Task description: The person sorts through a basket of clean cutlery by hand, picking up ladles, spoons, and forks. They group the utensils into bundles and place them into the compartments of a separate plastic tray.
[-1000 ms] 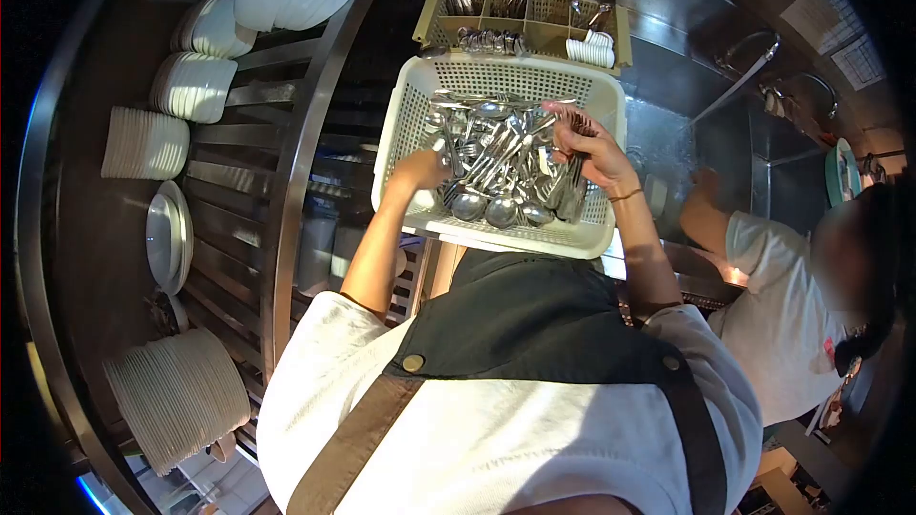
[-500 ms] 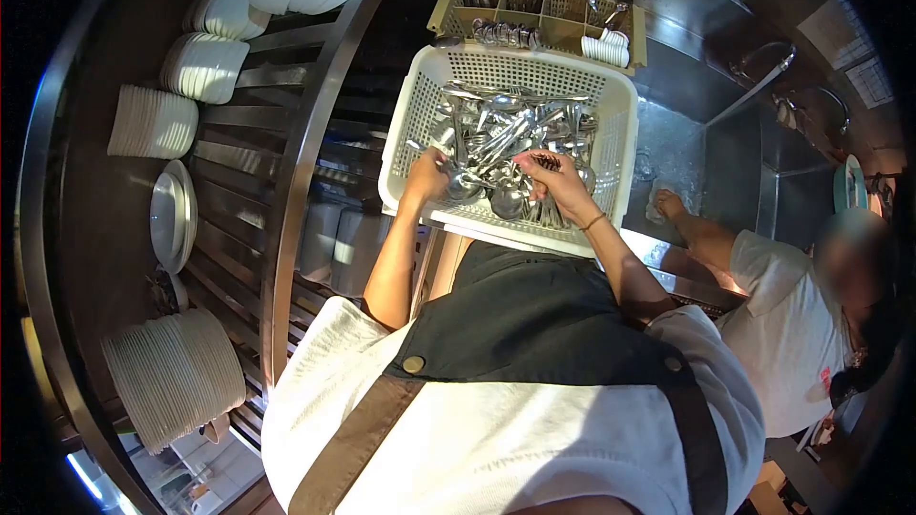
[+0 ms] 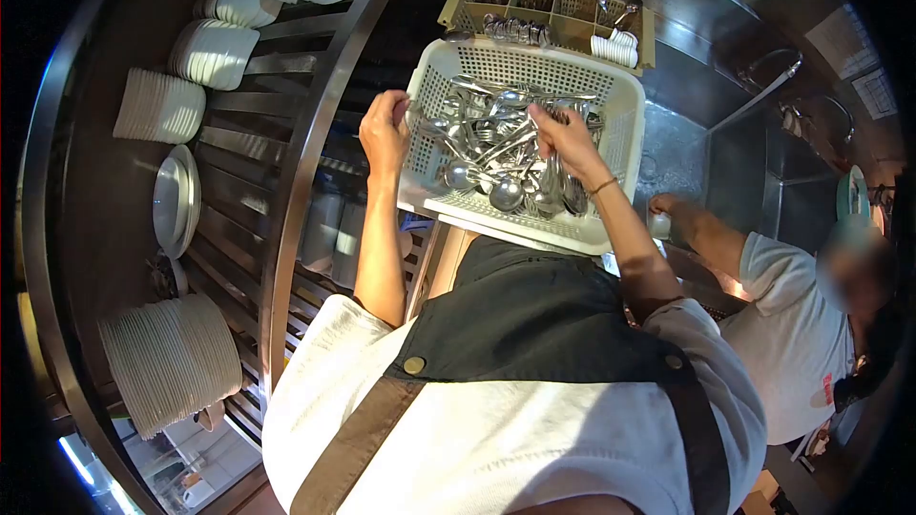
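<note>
A cream plastic basket in front of me holds a jumble of metal spoons and forks. My right hand is closed over the right half of the pile, gripping several forks, partly hidden by its fingers. At the basket's left rim is my left hand, raised with fingers curled together. Whatever those fingers hold, if anything, I cannot make out. Round spoon bowls lie at the near side of the pile.
Beyond the basket stands a divided cutlery rack with sorted cutlery and white spoons. Left is a slatted metal shelf with stacked bowls and plates. A co-worker's arm reaches toward the sink on the right.
My left hand has lifted from the cutlery to the basket's left rim. My right hand has moved slightly up and right, still gripping forks. The co-worker's hand has shifted slightly.
</note>
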`<control>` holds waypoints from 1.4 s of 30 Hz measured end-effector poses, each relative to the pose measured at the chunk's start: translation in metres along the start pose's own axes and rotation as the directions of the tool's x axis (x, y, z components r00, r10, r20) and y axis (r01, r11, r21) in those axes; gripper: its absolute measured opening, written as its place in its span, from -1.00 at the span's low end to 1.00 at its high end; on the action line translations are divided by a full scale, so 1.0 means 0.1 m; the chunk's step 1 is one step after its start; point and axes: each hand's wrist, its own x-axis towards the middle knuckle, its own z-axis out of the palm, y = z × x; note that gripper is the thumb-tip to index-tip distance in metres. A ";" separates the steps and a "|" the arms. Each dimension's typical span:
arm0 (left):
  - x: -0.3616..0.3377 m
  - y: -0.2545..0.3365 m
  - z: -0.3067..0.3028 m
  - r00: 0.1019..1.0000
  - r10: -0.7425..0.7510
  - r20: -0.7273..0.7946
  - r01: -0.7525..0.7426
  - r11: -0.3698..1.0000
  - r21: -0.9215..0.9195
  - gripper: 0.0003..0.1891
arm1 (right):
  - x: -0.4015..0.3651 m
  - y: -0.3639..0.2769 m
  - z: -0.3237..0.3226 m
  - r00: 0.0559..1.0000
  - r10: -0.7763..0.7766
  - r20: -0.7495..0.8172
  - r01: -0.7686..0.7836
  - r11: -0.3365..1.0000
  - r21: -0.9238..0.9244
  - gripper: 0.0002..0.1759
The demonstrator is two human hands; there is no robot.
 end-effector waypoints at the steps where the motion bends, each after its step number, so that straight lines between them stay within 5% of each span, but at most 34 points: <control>1: 0.11 0.18 -0.08 0.996 0.086 0.029 -0.082 0.991 -0.104 -0.83 | 0.04 -0.08 0.04 0.998 -0.069 0.002 0.069 0.997 0.017 -0.65; 3: 0.21 0.47 -0.06 0.977 0.185 0.108 -0.149 0.949 -0.277 -0.85 | 0.18 -0.21 0.16 0.990 -0.133 0.051 0.133 0.991 0.007 -0.68; 5: 0.22 0.73 0.03 0.956 0.060 0.287 0.069 0.904 -0.421 -0.91 | 0.26 -0.28 0.23 0.975 -0.199 0.102 0.200 0.980 0.004 -0.70; 7: 0.16 0.89 0.20 0.946 -0.054 0.319 0.244 0.768 -0.592 -0.92 | 0.26 -0.29 0.25 0.920 -0.212 0.330 0.284 0.940 -0.187 -0.73; 9: 0.06 0.75 0.26 0.939 -0.082 0.335 0.285 0.732 -0.618 -0.82 | 0.19 -0.25 0.25 0.941 -0.166 0.295 0.204 0.974 -0.102 -0.76; 11: -0.16 0.32 0.28 0.815 -0.228 0.532 0.352 0.925 -0.143 -0.61 | 0.17 -0.19 0.16 0.986 -0.047 0.162 0.065 0.992 -0.104 -0.72; 13: -0.39 0.04 0.29 0.468 -0.384 0.796 0.211 0.923 0.322 -0.40 | 0.16 -0.22 0.13 0.990 -0.036 0.138 0.072 0.961 -0.266 -0.71; 15: -0.75 -0.15 0.43 0.473 -0.432 0.768 0.028 0.879 0.477 -0.29 | 0.21 -0.20 0.12 0.981 0.085 0.174 0.074 0.666 -0.743 -0.77; 17: -0.89 -0.28 0.58 0.490 -0.456 0.743 0.011 0.856 0.517 -0.27 | 0.34 0.10 0.08 0.934 0.006 0.357 0.334 0.343 -0.878 -0.69; 19: -0.89 -0.22 0.59 0.501 -0.480 0.720 -0.001 0.832 0.555 -0.24 | 0.37 0.34 0.19 0.949 -0.023 0.313 0.310 0.230 -0.923 -0.59; 21: -0.79 -0.10 0.54 0.374 -0.485 0.791 0.038 0.860 0.509 -0.18 | 0.31 0.37 0.38 0.952 0.147 0.270 0.239 0.195 -0.951 -0.57; 23: -0.90 -0.10 0.55 0.414 -0.477 0.776 0.044 0.861 0.506 -0.16 | 0.31 0.64 0.46 0.957 -0.005 0.289 0.281 0.239 -0.929 -0.52; 26: -0.87 -0.10 0.53 0.429 -0.461 0.777 0.093 0.878 0.469 -0.14 | 0.35 0.72 0.51 0.953 -0.020 0.302 0.294 0.296 -0.909 -0.69; 28: -0.84 -0.23 0.52 0.344 -0.423 0.839 0.194 0.906 0.377 -0.25 | 0.34 0.66 0.53 0.938 0.134 0.321 0.292 0.198 -0.936 -0.72; 31: -0.83 -0.42 0.58 0.231 -0.451 0.862 0.223 0.887 0.404 -0.33 | 0.40 0.95 0.36 0.923 0.080 0.378 0.378 0.011 -0.926 -0.53; 32: -0.96 -0.54 0.63 0.353 -0.465 0.812 0.211 0.885 0.415 -0.46 | 0.40 0.96 0.31 0.915 0.070 0.396 0.391 0.081 -0.917 -0.60; 35: -0.99 -0.44 0.67 0.398 -0.484 0.779 0.069 0.863 0.501 -0.48 | 0.43 0.93 0.23 0.886 0.152 0.439 0.401 0.226 -0.888 -0.66; 39: -0.83 -0.24 0.57 0.300 -0.512 0.805 0.055 0.852 0.521 -0.37 | 0.45 0.99 0.19 0.882 0.198 0.427 0.372 0.264 -0.890 -0.53; 42: -0.86 -0.28 0.56 0.388 -0.469 0.793 0.128 0.880 0.458 -0.38 | 0.49 0.97 0.20 0.893 0.096 0.440 0.408 0.244 -0.880 -0.45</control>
